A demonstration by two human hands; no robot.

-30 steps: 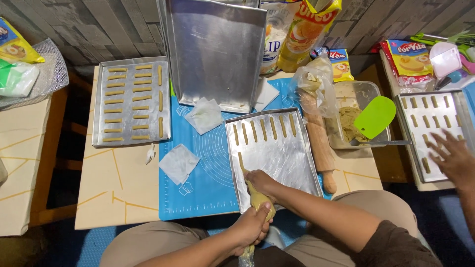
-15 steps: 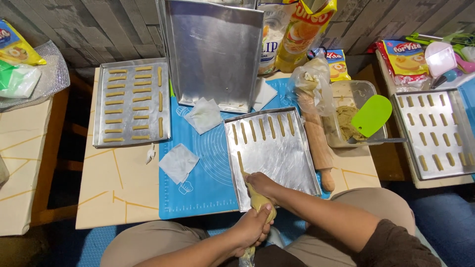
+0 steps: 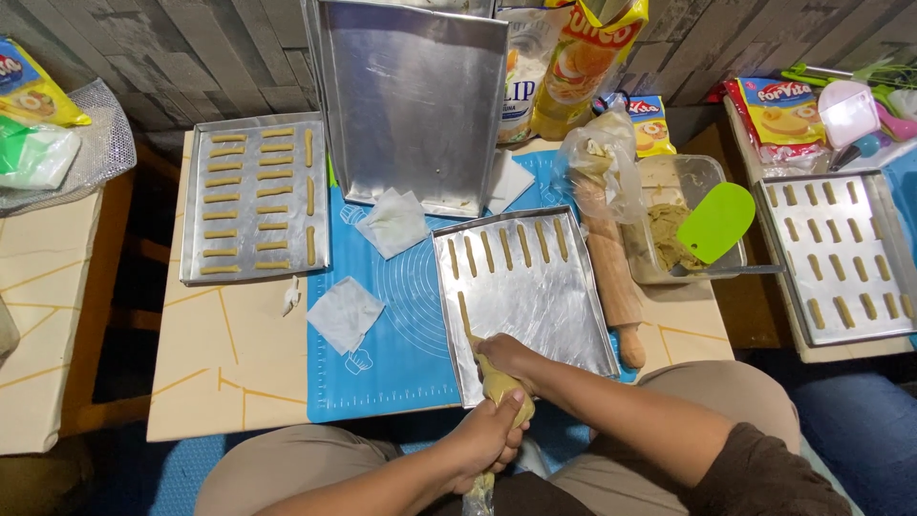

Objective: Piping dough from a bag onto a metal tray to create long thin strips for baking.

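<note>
A piping bag [image 3: 501,386] full of tan dough lies between my two hands at the near edge of the table. My left hand [image 3: 485,437] is clenched round the bag's bulging rear. My right hand [image 3: 506,354] grips its front end, with the tip down on a shiny metal tray [image 3: 559,311]. One dough strip [image 3: 464,314] runs along the tray's left edge up from the tip. A row of several short strips [image 3: 506,247] lies across the tray's far end. The tray rests on a blue baking mat [image 3: 396,354].
A tray [image 3: 196,201] filled with dough strips sits far left, and another filled tray [image 3: 893,239] at right. An empty tray [image 3: 415,105] stands upright at the back. A rolling pin [image 3: 611,282], a clear dough tub [image 3: 669,177] with a green spatula [image 3: 716,222], paper squares [image 3: 346,313] and food packets [image 3: 587,57] surround the work.
Another person's hand that hovered over the right tray one second ago is gone. My hands and the piping bag have barely shifted.
</note>
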